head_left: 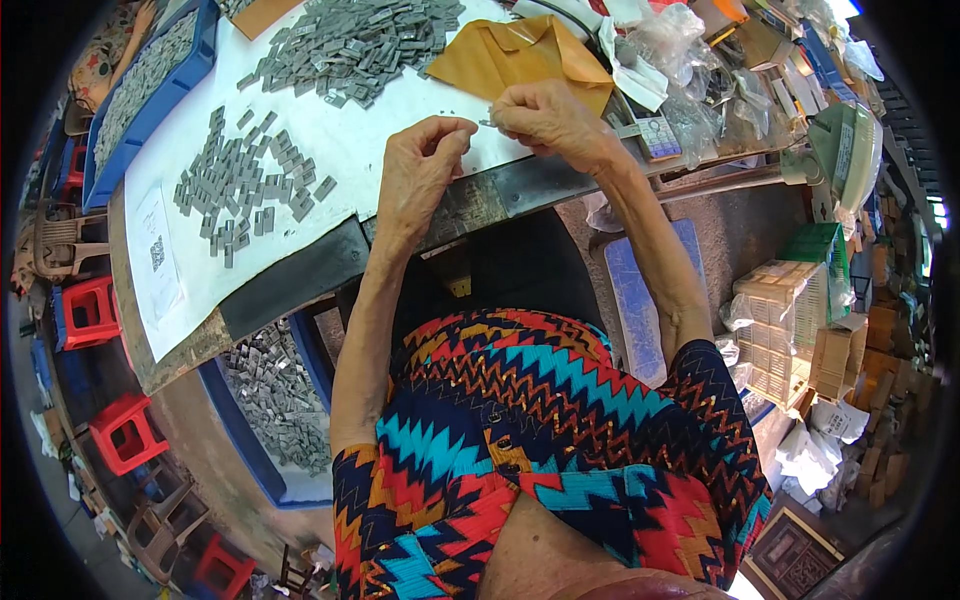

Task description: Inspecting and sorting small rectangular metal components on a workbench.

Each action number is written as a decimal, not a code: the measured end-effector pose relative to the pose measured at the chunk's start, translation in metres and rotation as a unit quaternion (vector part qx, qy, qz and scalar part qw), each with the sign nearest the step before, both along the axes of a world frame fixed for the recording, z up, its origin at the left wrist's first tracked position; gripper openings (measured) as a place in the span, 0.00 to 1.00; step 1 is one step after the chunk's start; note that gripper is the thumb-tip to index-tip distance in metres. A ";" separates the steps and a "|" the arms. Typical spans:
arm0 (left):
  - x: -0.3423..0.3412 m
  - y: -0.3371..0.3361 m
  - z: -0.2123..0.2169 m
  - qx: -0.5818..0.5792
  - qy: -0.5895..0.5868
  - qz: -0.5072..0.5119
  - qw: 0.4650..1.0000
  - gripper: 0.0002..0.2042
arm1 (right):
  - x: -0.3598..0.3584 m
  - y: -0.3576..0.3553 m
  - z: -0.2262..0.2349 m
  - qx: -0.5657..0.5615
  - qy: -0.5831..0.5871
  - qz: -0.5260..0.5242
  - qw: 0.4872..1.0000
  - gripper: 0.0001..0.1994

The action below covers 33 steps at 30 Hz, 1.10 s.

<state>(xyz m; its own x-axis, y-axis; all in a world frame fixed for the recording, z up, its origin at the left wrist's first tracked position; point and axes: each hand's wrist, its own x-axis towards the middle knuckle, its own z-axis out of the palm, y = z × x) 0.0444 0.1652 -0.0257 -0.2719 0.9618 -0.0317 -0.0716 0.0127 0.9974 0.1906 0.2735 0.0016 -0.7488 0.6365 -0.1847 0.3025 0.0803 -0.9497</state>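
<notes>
My left hand [425, 165] and my right hand [548, 120] meet over the near edge of a white-covered worktable [330, 150]. Their fingertips pinch a small grey metal piece [487, 122] between them; it is too small to tell its shape. To the left of my hands lies a loose group of several small grey rectangular metal parts [245, 185]. A larger heap of the same parts [355, 45] lies farther back on the table. A flat tan envelope [520, 55] lies just beyond my right hand.
A blue tray [150, 90] of grey parts sits at the table's far left, another blue tray [275, 400] of parts under the table. Clear plastic bags [690, 70] and a small calculator [658, 135] crowd the right end. Red stools [125, 430] stand on the left, cartons and a green crate [815, 245] on the right.
</notes>
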 end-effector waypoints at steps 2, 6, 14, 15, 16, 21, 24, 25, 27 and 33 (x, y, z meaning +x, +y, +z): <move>-0.002 0.000 0.000 0.001 -0.006 -0.001 1.000 0.08 | -0.005 -0.003 -0.001 0.003 0.001 0.014 1.000 0.10; -0.004 0.000 -0.002 -0.004 -0.002 0.007 1.000 0.09 | -0.011 -0.007 -0.003 0.031 0.004 0.022 0.999 0.13; -0.005 -0.001 -0.005 0.005 0.017 0.066 0.998 0.07 | -0.016 -0.014 -0.010 -0.010 0.033 0.018 0.999 0.11; -0.004 -0.001 -0.004 0.002 0.008 0.082 0.997 0.06 | -0.016 -0.016 -0.011 -0.044 0.051 0.014 0.998 0.10; -0.005 -0.001 -0.005 0.002 0.008 0.082 0.997 0.06 | -0.017 -0.018 -0.010 -0.044 0.050 0.014 0.998 0.10; -0.007 -0.004 -0.008 0.038 -0.022 0.110 0.993 0.06 | -0.023 -0.027 -0.007 -0.062 0.071 -0.006 0.995 0.10; -0.006 -0.006 -0.008 0.050 -0.036 0.109 0.992 0.06 | -0.026 -0.029 -0.011 -0.091 0.097 -0.009 0.991 0.10; -0.006 -0.006 -0.007 0.050 -0.036 0.109 0.992 0.06 | -0.026 -0.029 -0.012 -0.091 0.096 -0.009 0.991 0.10; -0.007 -0.007 -0.005 0.037 -0.047 0.097 0.993 0.06 | -0.027 -0.030 -0.015 -0.094 0.122 -0.014 0.988 0.10; -0.008 -0.014 -0.008 0.051 -0.078 0.060 0.994 0.06 | -0.025 -0.032 -0.016 -0.082 0.129 -0.055 0.987 0.06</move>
<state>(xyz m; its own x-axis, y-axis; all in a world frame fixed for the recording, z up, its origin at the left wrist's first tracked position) 0.0365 0.1515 -0.0342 -0.3844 0.9231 0.0138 -0.2199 -0.1061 0.9697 0.1660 0.2417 -0.0148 -0.7128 0.6935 -0.1051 0.0477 -0.1016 -0.9937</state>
